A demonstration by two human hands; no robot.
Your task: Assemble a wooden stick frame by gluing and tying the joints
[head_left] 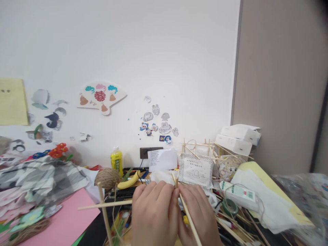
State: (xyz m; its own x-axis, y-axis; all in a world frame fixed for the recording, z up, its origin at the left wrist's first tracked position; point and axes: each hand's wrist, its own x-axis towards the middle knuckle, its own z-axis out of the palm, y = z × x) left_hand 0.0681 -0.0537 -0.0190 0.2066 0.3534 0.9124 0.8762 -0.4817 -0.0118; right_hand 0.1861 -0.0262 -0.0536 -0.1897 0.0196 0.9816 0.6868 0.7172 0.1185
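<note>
My left hand [155, 213] is closed over thin wooden sticks, its knuckles toward the camera. One wooden stick [107, 205] comes out of its left side and crosses an upright stick [105, 218], where a strand of twine [114, 208] hangs. Pressed against it, my right hand [200, 213] is closed too. A slanting wooden stick [189, 218] runs from between the hands down over the right fingers. Stick ends show above the fingertips, which are mostly hidden, so the exact grip on each stick cannot be made out.
Behind the hands are a ball of twine [107, 178], a banana [129, 181], a yellow bottle [117, 160] and a framed drawing [196, 171]. Pink paper [69, 222] lies left. Loose sticks [230, 229], a tape roll [230, 206] and a white packet [239, 195] crowd the right.
</note>
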